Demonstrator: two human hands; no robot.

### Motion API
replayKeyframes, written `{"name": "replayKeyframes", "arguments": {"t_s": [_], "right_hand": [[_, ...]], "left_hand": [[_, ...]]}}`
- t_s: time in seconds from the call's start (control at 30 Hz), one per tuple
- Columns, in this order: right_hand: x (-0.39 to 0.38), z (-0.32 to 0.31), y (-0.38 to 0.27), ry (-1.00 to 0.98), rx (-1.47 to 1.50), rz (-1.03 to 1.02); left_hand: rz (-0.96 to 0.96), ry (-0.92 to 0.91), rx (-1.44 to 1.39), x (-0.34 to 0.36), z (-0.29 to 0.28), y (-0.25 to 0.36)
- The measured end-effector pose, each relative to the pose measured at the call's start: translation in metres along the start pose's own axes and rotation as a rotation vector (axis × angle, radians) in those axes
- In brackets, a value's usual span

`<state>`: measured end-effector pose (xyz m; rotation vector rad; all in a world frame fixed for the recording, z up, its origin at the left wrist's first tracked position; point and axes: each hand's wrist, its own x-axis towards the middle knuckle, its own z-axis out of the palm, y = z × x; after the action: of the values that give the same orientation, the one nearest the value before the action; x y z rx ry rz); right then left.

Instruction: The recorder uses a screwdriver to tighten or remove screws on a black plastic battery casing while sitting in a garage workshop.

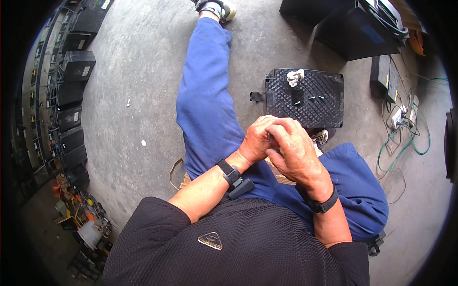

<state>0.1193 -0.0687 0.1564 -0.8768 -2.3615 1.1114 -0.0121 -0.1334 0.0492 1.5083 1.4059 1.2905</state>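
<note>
My left hand (258, 139) and my right hand (296, 151) meet in front of my lap, fingers curled against each other. Something small and dark shows partly between them, but the fingers cover most of it and its kind is hidden. Just beyond the hands lies a black plastic panel (324, 114) with a woven-looking surface. On it rest a few small screws (312, 97) and a crumpled white wad (295, 77), perhaps tissue or cloth.
Large black cases (355, 33) stand at the far right. Beside them a power strip (397, 117) and a green cable (426, 148) lie on the concrete floor (133, 71). Black boxes (76, 66) line a rack on the left, with a white bucket (89, 233) nearer.
</note>
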Motion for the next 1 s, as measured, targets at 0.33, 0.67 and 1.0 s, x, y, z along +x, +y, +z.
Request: {"name": "replayKeyframes", "arguments": {"t_s": [0.33,0.67,1.0], "right_hand": [[0.000,-0.002,-0.001,-0.004,-0.019,0.011],[0.001,-0.006,-0.004,-0.048,-0.022,0.044],[0.006,-0.025,0.008,0.110,0.015,0.046]], "left_hand": [[-0.040,-0.019,0.047,0.002,0.001,0.003],[-0.007,0.016,0.007,-0.001,0.001,0.000],[-0.063,-0.003,0.055,-0.002,-0.012,0.025]]}}
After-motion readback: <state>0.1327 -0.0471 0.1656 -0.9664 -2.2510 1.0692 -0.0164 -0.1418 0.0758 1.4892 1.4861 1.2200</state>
